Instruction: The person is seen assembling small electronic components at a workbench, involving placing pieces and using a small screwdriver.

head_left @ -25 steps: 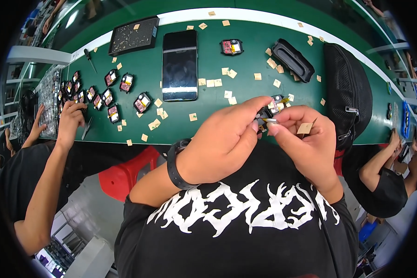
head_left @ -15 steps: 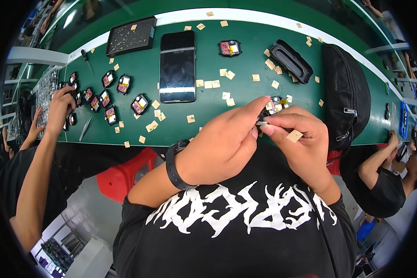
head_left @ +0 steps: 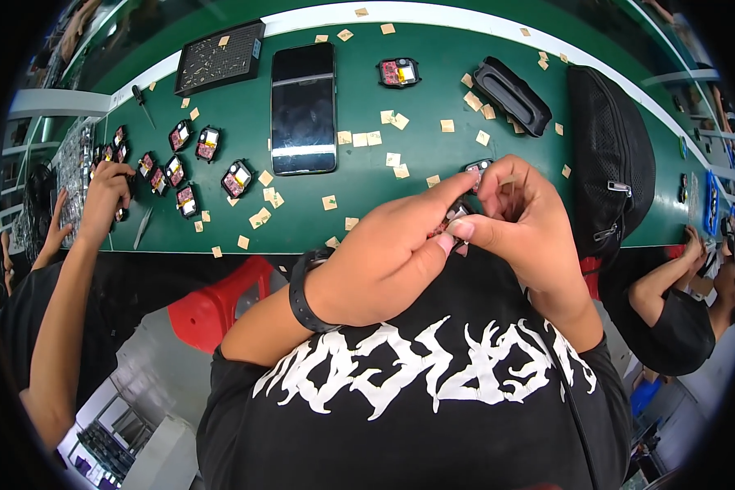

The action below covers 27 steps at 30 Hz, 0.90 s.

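Observation:
A small open smartwatch case is between my hands, near the table's front edge. My left hand, with a black band on its wrist, grips it between thumb and fingers. The thumb of my right hand presses on its near side, while that hand's other fingers curl above it. Much of the case is covered by my fingers. Just beyond my fingertips shows part of another watch case. A further open watch case, with a red board and a white and yellow part, lies farther back.
Several open watch cases lie at the left, near a co-worker's hand. A phone, a black parts tray, an oblong black tray and a black mesh bag surround the work. Small tan paper squares are scattered about.
My right fingers have lifted and curled farther from the case, its thumb staying on it. The tan square at my right hand no longer shows. The whole view has shifted slightly.

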### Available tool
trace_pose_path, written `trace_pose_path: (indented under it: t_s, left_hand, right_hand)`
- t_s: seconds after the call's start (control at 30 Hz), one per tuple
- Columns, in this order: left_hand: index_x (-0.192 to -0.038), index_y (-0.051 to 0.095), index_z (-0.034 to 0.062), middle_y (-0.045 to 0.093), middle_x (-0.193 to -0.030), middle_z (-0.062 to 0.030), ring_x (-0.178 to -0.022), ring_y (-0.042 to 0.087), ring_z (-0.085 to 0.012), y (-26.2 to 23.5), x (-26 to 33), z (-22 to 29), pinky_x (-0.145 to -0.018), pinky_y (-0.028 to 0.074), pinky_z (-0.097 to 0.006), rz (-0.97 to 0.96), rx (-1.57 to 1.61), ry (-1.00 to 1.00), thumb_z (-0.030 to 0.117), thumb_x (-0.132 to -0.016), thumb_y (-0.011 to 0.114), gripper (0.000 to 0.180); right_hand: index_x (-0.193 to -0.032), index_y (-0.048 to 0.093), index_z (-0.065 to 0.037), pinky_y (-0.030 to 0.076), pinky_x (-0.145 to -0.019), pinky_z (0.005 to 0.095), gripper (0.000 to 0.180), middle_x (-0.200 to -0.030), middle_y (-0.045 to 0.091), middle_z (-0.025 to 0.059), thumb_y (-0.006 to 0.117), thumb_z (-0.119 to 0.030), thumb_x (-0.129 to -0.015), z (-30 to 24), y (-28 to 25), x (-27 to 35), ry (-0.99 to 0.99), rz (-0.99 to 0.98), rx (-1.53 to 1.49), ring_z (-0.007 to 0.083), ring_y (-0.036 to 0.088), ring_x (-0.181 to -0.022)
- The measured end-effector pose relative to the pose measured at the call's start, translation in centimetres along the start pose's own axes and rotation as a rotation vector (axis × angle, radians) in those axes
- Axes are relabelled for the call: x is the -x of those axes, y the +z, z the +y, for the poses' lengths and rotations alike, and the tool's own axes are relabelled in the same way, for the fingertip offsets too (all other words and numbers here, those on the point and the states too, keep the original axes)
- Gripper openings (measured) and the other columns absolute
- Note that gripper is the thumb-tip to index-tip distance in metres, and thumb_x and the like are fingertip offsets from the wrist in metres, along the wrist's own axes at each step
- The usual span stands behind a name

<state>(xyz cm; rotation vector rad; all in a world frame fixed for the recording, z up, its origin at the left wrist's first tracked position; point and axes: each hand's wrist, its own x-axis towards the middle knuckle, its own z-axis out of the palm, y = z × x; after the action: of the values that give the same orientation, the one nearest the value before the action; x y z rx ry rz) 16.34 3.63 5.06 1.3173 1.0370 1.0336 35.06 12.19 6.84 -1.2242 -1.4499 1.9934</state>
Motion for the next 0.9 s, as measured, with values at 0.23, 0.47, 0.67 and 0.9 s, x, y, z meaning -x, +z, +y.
trace_pose_path:
  t_s: [0.23, 0.47, 0.67, 0.9]
  left_hand:
    - [-0.15, 0.042, 0.0012, 0.067, -0.096, -0.0094, -0.068, 0.048, -0.0058, -0.9, 0.3, 1.2, -0.066, 0.043, -0.02, 0.059, 0.489, -0.284, 0.009, -0.103, 0.043, 0.048]
    - [-0.126, 0.062, -0.001, 0.065, -0.09, -0.0028, -0.071, 0.053, -0.0038, -0.9, -0.5, 1.9, -0.063, 0.043, -0.02, 0.172, 0.337, -0.311, 0.012, -0.101, 0.056, 0.029]
    - [-0.121, 0.063, -0.0031, 0.061, -0.091, -0.0014, -0.075, 0.057, -0.0056, -1.0, -0.3, 1.0, -0.068, 0.049, -0.022, 0.135, 0.294, -0.306, 0.01, -0.101, 0.056, 0.025]
    - [-0.123, 0.062, -0.0028, 0.06, -0.087, -0.0007, -0.073, 0.057, -0.0051, -1.0, -0.1, 1.3, -0.065, 0.048, -0.021, 0.12, 0.334, -0.33, 0.009, -0.1, 0.052, 0.028]
  right_hand:
    - [-0.108, 0.064, 0.002, 0.041, -0.068, 0.0227, 0.02, -0.093, 0.06, 0.0046, 0.058, -0.016, -0.102, -0.3, -2.1, 3.4, -0.25, -0.009, -0.018, 0.0076, 0.054, -0.076]
    - [-0.067, 0.057, 0.0, 0.033, -0.048, 0.0295, 0.029, -0.061, 0.054, 0.0066, 0.077, -0.011, -0.086, 0.7, -2.7, 3.5, -0.366, -0.168, 0.415, 0.0131, 0.046, -0.051]
    - [-0.065, 0.055, -0.001, 0.032, -0.045, 0.0299, 0.035, -0.058, 0.051, 0.0071, 0.084, -0.016, -0.08, -0.4, -3.1, 3.7, -0.458, -0.22, 0.683, 0.0141, 0.045, -0.048]
    - [-0.107, 0.063, 0.001, 0.05, -0.065, 0.0325, 0.024, -0.089, 0.063, 0.0125, 0.072, 0.0, -0.084, -0.5, -2.1, 4.4, -0.485, 0.005, 0.687, 0.022, 0.062, -0.075]
